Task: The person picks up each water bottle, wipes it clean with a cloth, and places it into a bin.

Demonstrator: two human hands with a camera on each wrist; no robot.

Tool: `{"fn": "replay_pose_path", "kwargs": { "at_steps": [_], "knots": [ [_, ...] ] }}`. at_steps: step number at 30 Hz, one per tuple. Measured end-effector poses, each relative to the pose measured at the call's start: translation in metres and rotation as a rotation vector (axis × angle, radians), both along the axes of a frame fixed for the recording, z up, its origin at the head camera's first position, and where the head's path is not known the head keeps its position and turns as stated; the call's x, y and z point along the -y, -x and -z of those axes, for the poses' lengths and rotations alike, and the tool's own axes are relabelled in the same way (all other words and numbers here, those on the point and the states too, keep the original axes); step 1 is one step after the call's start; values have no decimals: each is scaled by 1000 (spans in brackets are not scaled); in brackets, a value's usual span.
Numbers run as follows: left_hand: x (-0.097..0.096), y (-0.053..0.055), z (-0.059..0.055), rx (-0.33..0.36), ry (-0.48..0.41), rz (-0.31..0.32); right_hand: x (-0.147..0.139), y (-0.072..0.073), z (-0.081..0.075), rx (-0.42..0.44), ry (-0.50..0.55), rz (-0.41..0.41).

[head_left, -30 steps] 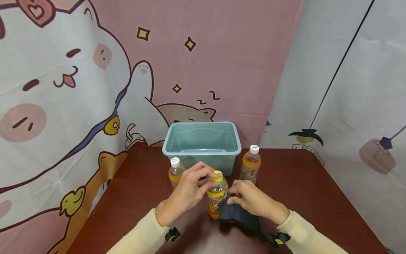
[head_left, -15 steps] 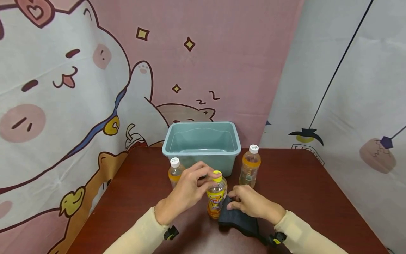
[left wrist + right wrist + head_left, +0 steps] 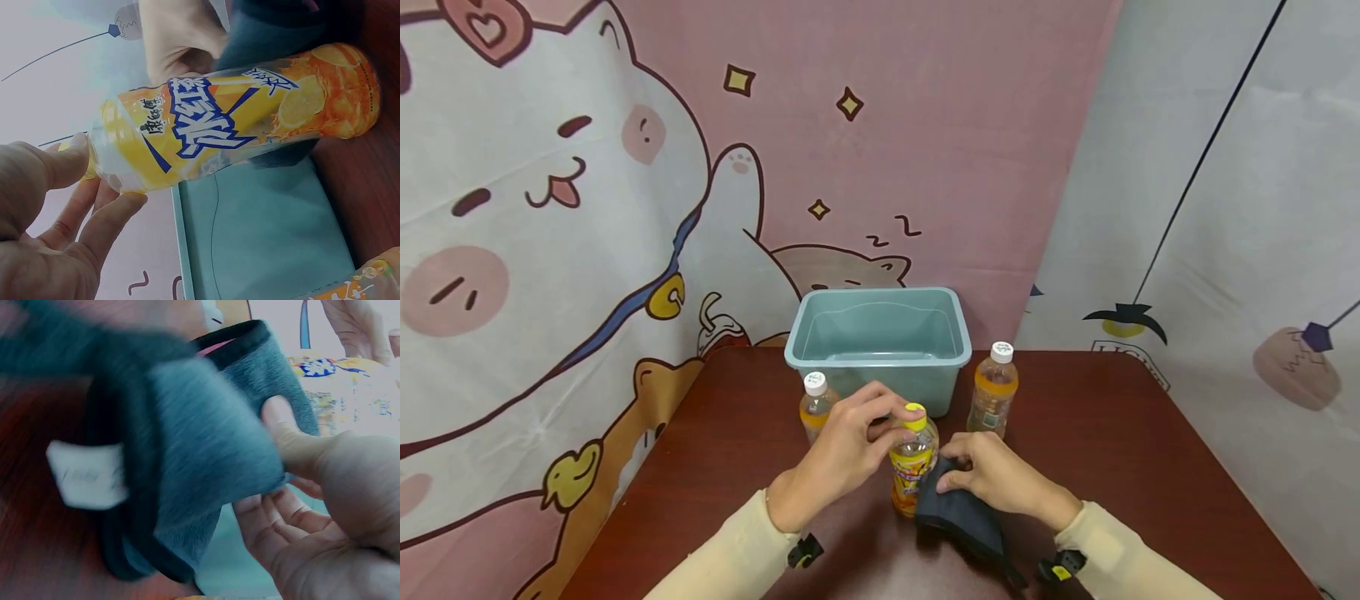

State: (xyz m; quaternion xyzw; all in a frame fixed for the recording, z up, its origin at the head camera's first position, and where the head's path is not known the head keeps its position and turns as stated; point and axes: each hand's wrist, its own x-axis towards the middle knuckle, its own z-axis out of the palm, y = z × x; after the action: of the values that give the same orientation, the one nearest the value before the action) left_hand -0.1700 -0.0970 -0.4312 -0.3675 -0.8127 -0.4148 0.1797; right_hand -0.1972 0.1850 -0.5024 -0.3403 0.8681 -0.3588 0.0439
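In the head view my left hand (image 3: 842,446) pinches the yellow cap of an iced tea bottle (image 3: 910,475), which stands upright on the table. The left wrist view shows the bottle's yellow label (image 3: 200,119) and the thumb and fingers around its neck. Beside the bottle, my right hand (image 3: 1003,479) pinches the upper edge of a dark blue-grey fabric piece (image 3: 958,517) with a strap hanging from it. In the right wrist view the fabric (image 3: 206,444) looks folded or looped, with black edging and a white tag (image 3: 87,475). Its exact kind is unclear.
A pale blue-green plastic bin (image 3: 880,362) stands at the back of the dark red table (image 3: 1105,450). Clear bottles with white caps flank it: one bottle (image 3: 992,396) on the right, another bottle (image 3: 815,408) on the left, partly behind my left hand.
My right hand has shifted slightly, and the lower part of the fabric and its strap have swung a little to the left. The left hand and the yellow-capped bottle have stayed in place.
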Motion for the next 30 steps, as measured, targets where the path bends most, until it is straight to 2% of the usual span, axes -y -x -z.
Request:
{"fn": "replay_pose_path", "kwargs": {
  "at_steps": [8, 11, 15, 20, 24, 27, 30],
  "knots": [
    [1, 1, 3, 3, -14, -1, -5, 0, -4, 38, 133, 23],
    [1, 2, 3, 13, -11, -6, -6, 0, -6, 14, 179, 46],
    [1, 2, 2, -7, -15, -1, -6, 1, -12, -31, 254, 88],
    [0, 2, 2, -52, -23, 8, -4, -2, -25, -83, 354, 112],
    [-1, 2, 2, -39, -22, 5, 1, -5, -34, -158, 424, 120],
    [-1, 2, 2, -16, -20, -2, 6, -8, -40, -194, 441, 128],
    [-1, 1, 1, -9, -28, -5, 9, -11, -43, -190, 419, 142]
  ]
}}
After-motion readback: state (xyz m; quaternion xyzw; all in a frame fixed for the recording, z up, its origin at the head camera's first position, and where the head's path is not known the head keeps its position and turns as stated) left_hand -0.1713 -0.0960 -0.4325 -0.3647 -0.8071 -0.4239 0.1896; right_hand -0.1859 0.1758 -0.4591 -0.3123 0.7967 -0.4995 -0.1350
